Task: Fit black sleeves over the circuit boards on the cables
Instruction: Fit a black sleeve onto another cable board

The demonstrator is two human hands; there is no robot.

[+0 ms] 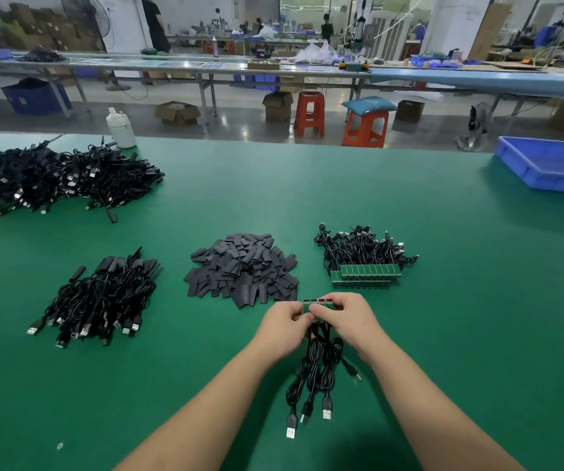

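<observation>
A small strip of green circuit boards (318,303) is pinched between my left hand (284,326) and my right hand (345,319), just above the green table. Their black USB cables (314,372) hang down toward me, with plugs lying on the table. Right behind my hands lies a heap of flat black sleeves (243,270). To its right sits a bundle of cables with bare green boards in a row (365,273). On the left lies a pile of cables with black sleeves fitted (104,297).
A large heap of black cables (53,178) fills the far left, beside a white bottle (121,127). A blue plastic tray (549,164) stands at the far right edge. Beyond the green table (443,334) are stools, boxes and other benches with people.
</observation>
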